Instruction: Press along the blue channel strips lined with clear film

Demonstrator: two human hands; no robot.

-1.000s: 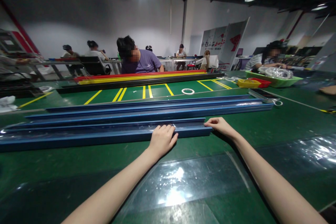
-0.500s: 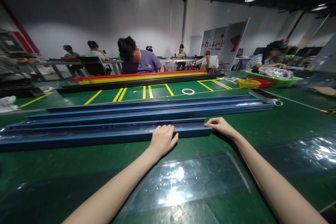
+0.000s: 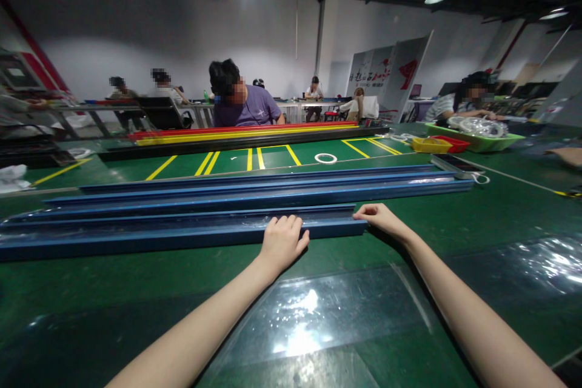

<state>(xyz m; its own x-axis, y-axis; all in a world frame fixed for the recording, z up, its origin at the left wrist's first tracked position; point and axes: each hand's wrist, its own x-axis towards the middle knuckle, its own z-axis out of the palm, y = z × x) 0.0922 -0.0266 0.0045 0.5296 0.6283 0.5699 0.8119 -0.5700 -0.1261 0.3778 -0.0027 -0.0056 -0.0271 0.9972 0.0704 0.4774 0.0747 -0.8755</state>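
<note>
A long blue U-shaped channel (image 3: 182, 239) lies across the green table in front of me, with shiny clear film visible inside it. My left hand (image 3: 282, 244) is hooked over its near wall, fingers inside and thumb against the outer side. At the channel's right end, my right hand (image 3: 381, 218) has thumb and forefinger pinched together. Whatever those fingertips hold is hidden or too small to make out. Just behind, more blue channels (image 3: 364, 190) lie roughly parallel to this one.
Clear plastic sheet (image 3: 331, 309) covers the near table. A phone-like dark device (image 3: 457, 163) lies by the channels' right end. Farther off are a white ring (image 3: 326, 159), yellow tray (image 3: 430, 145), green basket (image 3: 493, 143) and yellow strip (image 3: 245, 134). A person in purple (image 3: 254, 106) sits opposite.
Both my hands and the blue channel stay almost exactly in place. The person in purple across the table has shifted slightly to the right.
</note>
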